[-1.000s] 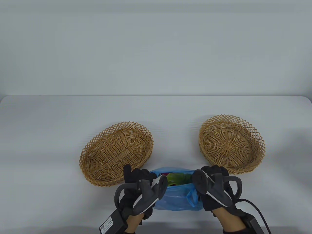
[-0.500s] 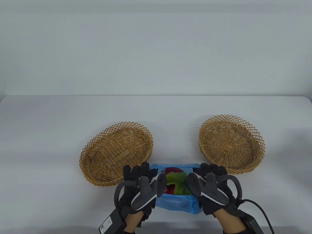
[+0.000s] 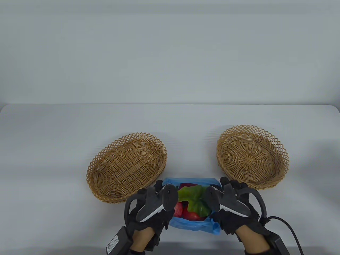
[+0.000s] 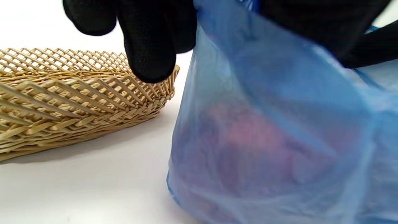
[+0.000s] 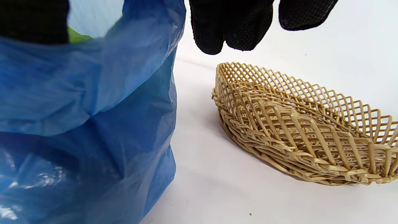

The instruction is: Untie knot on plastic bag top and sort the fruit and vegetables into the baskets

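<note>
1. I have the blue plastic bag (image 3: 191,224) sitting on the surface (image 3: 53,148) between the two wicker baskets, at their near side, its mouth already open and no knot showing.
2. My left hand (image 3: 152,205) pinches the bag's left rim; the wrist view shows plastic caught under the thumb while the other fingers (image 4: 149,46) hang loose.
3. My right hand (image 3: 233,204) holds the right rim likewise, as best I can tell.
4. I judge the step is rolling the rim down evenly, so I should lower both sides together and avoid tipping the bag.
5. The green leafy vegetable (image 3: 193,198) lies on top of the red fruit (image 3: 190,212); I would expose both fully.
6. The oval basket (image 3: 127,167) sits left of the bag and the round basket (image 3: 252,158) right, both within easy reach.
</note>
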### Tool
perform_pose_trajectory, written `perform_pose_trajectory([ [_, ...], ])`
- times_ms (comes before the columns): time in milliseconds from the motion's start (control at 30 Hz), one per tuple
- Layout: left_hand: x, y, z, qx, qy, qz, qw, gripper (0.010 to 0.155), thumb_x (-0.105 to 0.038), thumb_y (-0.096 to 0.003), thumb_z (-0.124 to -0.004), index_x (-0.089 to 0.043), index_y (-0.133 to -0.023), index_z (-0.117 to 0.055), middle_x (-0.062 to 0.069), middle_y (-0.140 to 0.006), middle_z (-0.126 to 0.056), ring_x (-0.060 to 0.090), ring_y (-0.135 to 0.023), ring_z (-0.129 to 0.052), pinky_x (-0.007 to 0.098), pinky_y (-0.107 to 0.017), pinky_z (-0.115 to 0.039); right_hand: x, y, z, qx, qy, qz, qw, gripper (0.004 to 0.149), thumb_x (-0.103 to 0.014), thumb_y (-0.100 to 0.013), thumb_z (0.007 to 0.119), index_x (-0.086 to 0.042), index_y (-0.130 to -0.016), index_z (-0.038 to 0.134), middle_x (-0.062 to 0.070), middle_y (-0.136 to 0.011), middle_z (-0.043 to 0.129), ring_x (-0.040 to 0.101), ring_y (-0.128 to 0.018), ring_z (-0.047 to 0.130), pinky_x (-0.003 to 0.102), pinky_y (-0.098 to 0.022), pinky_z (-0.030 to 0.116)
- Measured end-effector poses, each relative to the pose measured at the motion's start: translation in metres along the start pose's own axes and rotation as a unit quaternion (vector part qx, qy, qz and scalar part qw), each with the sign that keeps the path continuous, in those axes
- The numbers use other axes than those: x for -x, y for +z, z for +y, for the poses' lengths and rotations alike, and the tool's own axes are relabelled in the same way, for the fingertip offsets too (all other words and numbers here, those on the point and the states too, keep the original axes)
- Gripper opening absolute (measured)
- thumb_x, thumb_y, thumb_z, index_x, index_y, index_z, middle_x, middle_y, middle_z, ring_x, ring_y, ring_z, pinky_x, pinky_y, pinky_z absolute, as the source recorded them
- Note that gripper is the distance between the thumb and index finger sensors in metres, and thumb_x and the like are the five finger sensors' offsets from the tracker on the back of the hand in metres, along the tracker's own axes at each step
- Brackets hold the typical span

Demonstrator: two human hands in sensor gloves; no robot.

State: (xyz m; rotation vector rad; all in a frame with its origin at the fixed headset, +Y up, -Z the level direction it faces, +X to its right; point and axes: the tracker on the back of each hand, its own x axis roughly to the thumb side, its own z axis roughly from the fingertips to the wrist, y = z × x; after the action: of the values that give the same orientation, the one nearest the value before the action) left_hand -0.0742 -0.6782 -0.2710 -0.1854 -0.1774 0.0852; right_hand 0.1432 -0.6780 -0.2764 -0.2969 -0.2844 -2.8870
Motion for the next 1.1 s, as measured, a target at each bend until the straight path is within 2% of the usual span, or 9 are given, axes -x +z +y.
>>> perform_pose_trajectory([
  [67, 0.001, 0.003, 0.001, -0.02, 0.01, 0.006, 1.0, 0.09, -0.05, -0.041, -0.089, -0.025, -0.112, -0.038, 0.004, -0.109, -0.07, 0.027, -0.087, -0.091, 0.058, -0.077, -0.058, 0.001, 0.004, -0.003, 0.016, -0.012, -0.011, 1.0, 0.095, -0.06, -0.036, 0.089, -0.021, -0.111, 0.045, 0.025, -0.118, 0.041, 0.051, -0.102, 0.041, 0.075, -0.07, 0.036],
  [200, 0.003, 0.006, 0.005, -0.053, 0.019, 0.017, 0.998, 0.075, -0.052, -0.0433, -0.084, -0.03, -0.108, -0.054, -0.003, -0.099, -0.084, 0.021, -0.078, -0.099, 0.055, -0.077, -0.062, 0.005, 0.017, -0.019, 0.12, -0.075, -0.03, 0.989, 0.072, -0.057, -0.038, 0.087, -0.027, -0.1, 0.067, 0.02, -0.115, 0.052, 0.048, -0.103, 0.047, 0.074, -0.07, 0.038],
  [333, 0.002, 0.005, 0.004, -0.059, 0.005, 0.026, 0.998, 0.07, -0.049, -0.0442, -0.085, -0.031, -0.107, -0.057, -0.005, -0.095, -0.088, 0.018, -0.073, -0.101, 0.053, -0.077, -0.064, 0.007, 0.037, -0.034, 0.22, -0.149, -0.051, 0.963, 0.066, -0.054, -0.037, 0.089, -0.03, -0.096, 0.072, 0.016, -0.116, 0.056, 0.044, -0.105, 0.048, 0.073, -0.072, 0.038],
  [467, 0.001, 0.005, 0.003, -0.059, 0.001, 0.028, 0.998, 0.068, -0.046, -0.0449, -0.086, -0.032, -0.106, -0.059, -0.007, -0.093, -0.09, 0.016, -0.071, -0.102, 0.052, -0.077, -0.065, -0.002, 0.051, -0.038, 0.306, -0.159, -0.055, 0.937, 0.061, -0.051, -0.036, 0.091, -0.038, -0.094, 0.073, 0.0, -0.105, 0.079, 0.027, -0.099, 0.075, 0.061, -0.077, 0.057],
  [633, -0.002, 0.004, 0.001, -0.057, -0.01, 0.027, 0.998, 0.064, -0.042, -0.0456, -0.086, -0.033, -0.104, -0.062, -0.009, -0.088, -0.093, 0.014, -0.066, -0.104, 0.051, -0.077, -0.067, -0.02, 0.038, -0.028, 0.252, -0.14, -0.093, 0.953, 0.057, -0.041, -0.04, 0.089, -0.04, -0.094, 0.07, -0.008, -0.089, 0.095, 0.015, -0.079, 0.098, 0.046, -0.073, 0.072],
  [800, -0.003, 0.004, 0.001, -0.059, -0.017, 0.03, 0.998, 0.062, -0.039, -0.0462, -0.087, -0.033, -0.104, -0.063, -0.01, -0.084, -0.095, 0.012, -0.061, -0.104, 0.05, -0.077, -0.068, -0.024, 0.014, -0.015, 0.193, -0.097, -0.08, 0.973, 0.051, -0.035, -0.04, 0.09, -0.033, -0.089, 0.077, 0.0, -0.077, 0.103, 0.009, -0.025, 0.11, 0.035, -0.032, 0.091],
  [867, -0.004, 0.005, 0.001, -0.065, -0.026, 0.034, 0.997, 0.062, -0.037, -0.0462, -0.087, -0.033, -0.103, -0.063, -0.01, -0.083, -0.095, 0.012, -0.06, -0.105, 0.05, -0.076, -0.068, -0.024, 0.009, -0.01, 0.184, -0.067, -0.065, 0.978, 0.056, -0.041, -0.036, 0.094, -0.03, -0.089, 0.079, 0.001, -0.075, 0.105, 0.009, -0.016, 0.108, 0.034, -0.023, 0.091],
  [967, -0.004, 0.006, 0.002, -0.067, -0.032, 0.036, 0.997, 0.063, -0.035, -0.0459, -0.088, -0.033, -0.103, -0.063, -0.01, -0.083, -0.095, 0.012, -0.06, -0.105, 0.05, -0.076, -0.069, -0.024, 0.005, -0.007, 0.14, -0.02, -0.053, 0.989, 0.08, -0.06, -0.029, 0.093, -0.028, -0.098, 0.069, 0.005, -0.086, 0.097, 0.011, -0.026, 0.108, 0.035, -0.026, 0.09],
  [1100, -0.004, 0.006, 0.002, -0.066, -0.023, 0.034, 0.997, 0.063, -0.036, -0.0461, -0.087, -0.033, -0.104, -0.062, -0.01, -0.084, -0.095, 0.013, -0.06, -0.105, 0.05, -0.076, -0.069, -0.025, 0.001, 0.002, 0.017, 0.018, -0.024, 0.999, 0.099, -0.074, -0.032, 0.083, -0.027, -0.111, 0.047, 0.012, -0.11, 0.071, 0.025, -0.065, 0.096, 0.043, -0.047, 0.082],
])
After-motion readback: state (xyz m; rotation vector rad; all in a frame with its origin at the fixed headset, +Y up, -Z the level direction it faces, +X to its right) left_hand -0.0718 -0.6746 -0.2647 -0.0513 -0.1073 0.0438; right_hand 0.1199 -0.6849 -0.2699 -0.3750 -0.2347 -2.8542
